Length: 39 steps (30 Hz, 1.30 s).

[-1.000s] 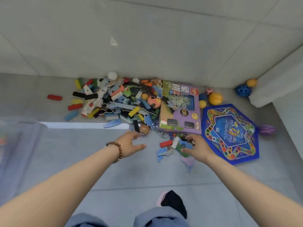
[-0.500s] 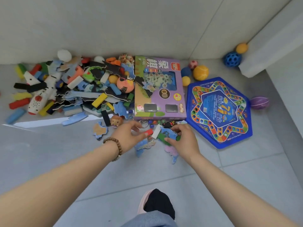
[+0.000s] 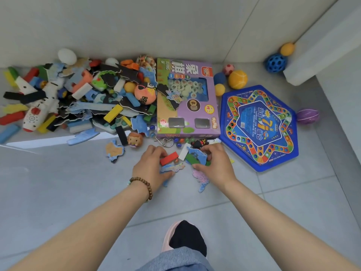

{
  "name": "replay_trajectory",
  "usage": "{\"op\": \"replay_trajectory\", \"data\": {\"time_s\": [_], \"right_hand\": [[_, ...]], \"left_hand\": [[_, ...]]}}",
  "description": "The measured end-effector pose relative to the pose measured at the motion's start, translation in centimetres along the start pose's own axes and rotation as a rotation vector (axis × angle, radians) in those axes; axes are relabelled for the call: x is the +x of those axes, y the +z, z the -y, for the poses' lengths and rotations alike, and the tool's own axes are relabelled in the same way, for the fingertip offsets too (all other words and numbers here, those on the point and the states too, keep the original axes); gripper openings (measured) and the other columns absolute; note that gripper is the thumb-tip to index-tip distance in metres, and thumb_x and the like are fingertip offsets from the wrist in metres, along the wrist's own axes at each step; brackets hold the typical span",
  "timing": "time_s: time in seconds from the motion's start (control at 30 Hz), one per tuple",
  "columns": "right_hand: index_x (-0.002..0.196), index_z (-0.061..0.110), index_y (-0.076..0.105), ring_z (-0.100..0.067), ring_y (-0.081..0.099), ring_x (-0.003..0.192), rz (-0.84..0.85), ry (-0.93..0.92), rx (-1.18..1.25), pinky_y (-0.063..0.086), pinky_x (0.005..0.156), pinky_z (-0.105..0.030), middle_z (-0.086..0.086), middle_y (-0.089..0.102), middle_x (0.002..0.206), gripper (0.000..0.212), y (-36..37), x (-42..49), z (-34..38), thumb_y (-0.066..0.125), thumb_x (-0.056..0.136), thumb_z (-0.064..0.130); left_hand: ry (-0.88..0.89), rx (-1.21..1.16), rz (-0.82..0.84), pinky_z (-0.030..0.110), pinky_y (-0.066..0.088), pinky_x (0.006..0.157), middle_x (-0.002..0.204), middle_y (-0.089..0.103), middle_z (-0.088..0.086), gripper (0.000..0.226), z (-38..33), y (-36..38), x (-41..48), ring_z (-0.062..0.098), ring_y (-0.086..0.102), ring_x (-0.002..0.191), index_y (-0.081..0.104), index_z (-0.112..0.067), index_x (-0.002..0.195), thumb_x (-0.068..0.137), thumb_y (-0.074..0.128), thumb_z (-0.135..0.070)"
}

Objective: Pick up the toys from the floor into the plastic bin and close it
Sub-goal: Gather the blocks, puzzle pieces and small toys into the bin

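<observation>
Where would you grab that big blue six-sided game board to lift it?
Probably at its near right rim, coming from the person's side. The game board lies flat, so you must hook under an edge; the purple box crowds its left side, while bare floor borders the near right.

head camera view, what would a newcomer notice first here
The jumbled toy pile along the wall at left hits first, then the purple chess box and the blue hexagonal game board to its right. In front of the box, the left hand grips a red block while the right hand grips foam puzzle pieces.
</observation>
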State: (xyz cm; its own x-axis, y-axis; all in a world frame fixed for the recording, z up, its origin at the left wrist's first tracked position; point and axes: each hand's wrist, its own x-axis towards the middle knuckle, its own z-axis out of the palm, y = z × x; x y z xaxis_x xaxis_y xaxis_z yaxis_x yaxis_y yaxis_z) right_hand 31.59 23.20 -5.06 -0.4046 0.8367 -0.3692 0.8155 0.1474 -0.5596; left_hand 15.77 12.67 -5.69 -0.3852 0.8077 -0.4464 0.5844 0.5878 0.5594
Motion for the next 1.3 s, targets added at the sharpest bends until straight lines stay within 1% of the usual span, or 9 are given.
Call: {"op": "replay_trajectory", "data": {"time_s": [0.2,0.37,0.57,0.7,0.8,1.03,1.13,1.2,1.3], "right_hand": [[0.099,0.02,0.053,-0.013,0.049,0.078,0.041,0.01,0.012,0.037,0.061,-0.022,0.004,0.056,0.098,0.039,0.4,-0.3,0.1,0.08,0.071,0.021],[0.11,0.016,0.06,-0.011,0.048,0.083,0.087,0.029,0.001,0.035,0.07,-0.02,0.0,0.053,0.102,0.044,0.4,-0.1,0.2,0.079,0.072,0.027],[0.112,0.016,0.062,-0.008,0.048,0.077,0.121,0.049,0.105,0.035,0.059,-0.008,0.003,0.055,0.096,0.037,-0.4,0.0,0.4,0.074,0.078,0.023],[0.105,0.017,0.056,-0.012,0.05,0.075,0.13,0.123,0.299,0.045,0.061,-0.018,-0.002,0.059,0.095,0.03,-0.3,0.0,0.4,0.073,0.08,0.022],[0.111,0.012,0.052,-0.018,0.058,0.082,0.143,0.214,0.487,0.054,0.072,-0.037,-0.008,0.066,0.103,0.037,-0.5,-0.1,0.8,0.071,0.082,0.022],[0.111,0.016,0.062,-0.014,0.066,0.085,0.271,0.277,0.745,0.051,0.068,-0.022,-0.005,0.069,0.107,0.025,-0.6,-0.4,2.4,0.065,0.086,0.018],[0.1,0.017,0.062,-0.013,0.067,0.08,0.364,0.275,0.826,0.055,0.071,-0.019,-0.004,0.068,0.1,0.014,-0.9,-1.0,4.7,0.064,0.087,0.015],[0.104,0.014,0.061,-0.016,0.067,0.081,0.438,0.204,0.831,0.055,0.076,-0.024,-0.007,0.068,0.101,0.018,-1.5,-1.6,7.4,0.064,0.087,0.013],[0.115,0.013,0.058,-0.015,0.068,0.083,0.571,0.113,0.785,0.056,0.072,-0.021,-0.005,0.07,0.1,0.031,-3.2,-3.5,12.8,0.065,0.085,0.013]], "left_hand": [[-0.011,0.035,0.017,0.03,0.047,0.078,0.108,0.05,-0.004,0.046,-0.3,-0.3,0.3,0.014,0.049,0.092,0.046,-0.025,0.109,0.074,0.072,-0.042],[-0.015,0.066,0.063,0.029,0.047,0.079,0.108,0.051,-0.003,0.043,-0.5,-0.6,0.8,0.015,0.051,0.093,0.051,-0.024,0.11,0.076,0.072,-0.04],[-0.013,0.07,0.074,0.027,0.046,0.075,0.102,0.055,-0.003,0.028,-0.4,-1.0,0.9,0.015,0.052,0.088,0.055,-0.025,0.099,0.078,0.07,-0.034],[-0.02,0.057,0.099,0.032,0.05,0.08,0.1,0.058,-0.004,0.025,-0.3,-1.5,1.2,0.016,0.054,0.089,0.053,-0.027,0.095,0.078,0.07,-0.035],[-0.037,0.04,0.145,0.033,0.051,0.08,0.093,0.056,-0.007,0.027,-0.1,-2.2,1.4,0.015,0.054,0.089,0.05,-0.03,0.092,0.077,0.07,-0.04],[-0.103,-0.19,0.165,0.015,0.039,0.059,0.086,0.056,-0.009,0.03,0.7,-4.3,0.9,0.004,0.05,0.077,0.062,-0.023,0.1,0.076,0.071,-0.039],[-0.179,-0.349,0.207,0.013,0.045,0.064,0.083,0.06,-0.008,0.029,0.7,-7.4,0.0,0.002,0.055,0.075,0.067,-0.023,0.099,0.075,0.073,-0.038],[-0.262,-0.523,0.282,0.019,0.052,0.073,0.087,0.063,-0.004,0.029,0.3,-11.1,-1.3,0.006,0.06,0.078,0.065,-0.018,0.1,0.075,0.074,-0.032],[-0.287,-0.569,0.325,0.023,0.055,0.074,0.095,0.067,0.001,0.03,0.7,-18.0,-4.7,0.011,0.064,0.084,0.065,-0.015,0.1,0.074,0.074,-0.027]]}}
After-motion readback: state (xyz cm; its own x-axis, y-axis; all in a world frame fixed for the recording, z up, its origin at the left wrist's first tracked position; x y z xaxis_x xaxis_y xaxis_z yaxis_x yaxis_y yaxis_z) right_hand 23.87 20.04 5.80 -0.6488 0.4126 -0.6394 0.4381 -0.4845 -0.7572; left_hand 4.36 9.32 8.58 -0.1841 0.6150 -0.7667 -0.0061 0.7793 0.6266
